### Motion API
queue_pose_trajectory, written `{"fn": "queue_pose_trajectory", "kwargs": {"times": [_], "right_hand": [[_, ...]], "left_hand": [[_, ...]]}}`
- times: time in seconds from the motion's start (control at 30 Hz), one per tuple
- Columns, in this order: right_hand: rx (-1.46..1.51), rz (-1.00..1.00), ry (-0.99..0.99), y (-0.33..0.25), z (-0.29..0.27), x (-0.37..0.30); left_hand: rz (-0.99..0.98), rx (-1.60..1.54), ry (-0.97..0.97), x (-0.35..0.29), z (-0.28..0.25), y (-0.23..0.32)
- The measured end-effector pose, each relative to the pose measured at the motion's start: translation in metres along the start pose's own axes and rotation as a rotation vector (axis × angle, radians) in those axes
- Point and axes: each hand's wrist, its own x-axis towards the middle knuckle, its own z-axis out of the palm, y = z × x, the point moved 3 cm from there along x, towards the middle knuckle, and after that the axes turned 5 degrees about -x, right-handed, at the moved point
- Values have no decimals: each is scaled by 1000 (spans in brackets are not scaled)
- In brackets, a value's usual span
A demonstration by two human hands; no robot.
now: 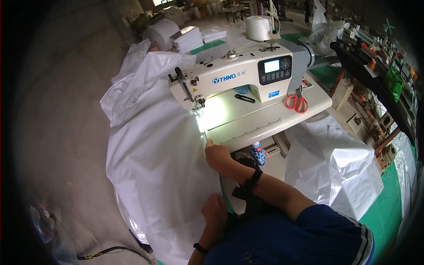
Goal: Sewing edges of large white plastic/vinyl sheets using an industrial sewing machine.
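Observation:
A large white sheet (159, 145), smooth and slightly shiny, spreads over the left side of the sewing machine (238, 70) and hangs down in folds. My right hand (217, 155) is closed on the sheet's right edge at the front of the machine bed, fingertips pointing toward the lit needle area. Closer to my body, my left hand (214, 210) grips the same edge with curled fingers. Bright lamp light washes out the needle and the sheet beneath it. Most of my left fingertips are hidden.
Red-handled scissors (297, 103) and a black thread snipper (244, 98) lie on the machine bed. Behind stands a white thread cone (259, 28). Another crumpled white sheet (331, 163) hangs at the right, beside a cluttered dark rack (375, 84). White stacks (187, 39) sit at the back.

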Motion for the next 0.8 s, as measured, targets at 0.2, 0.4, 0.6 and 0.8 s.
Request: {"fn": "queue_pose_trajectory", "kwargs": {"times": [0.2, 0.4, 0.6, 0.8], "right_hand": [[127, 50, -42, 3, 3, -2], [163, 38, -39, 1, 2, -11], [208, 55, -98, 3, 1, -14], [222, 72, -79, 8, -1, -14]], "left_hand": [[-67, -21, -49, 33, 5, -4], [-177, -351, -102, 62, 22, -17], [-174, -424, -128, 74, 18, -13], [229, 236, 293, 69, -46, -9]]}}
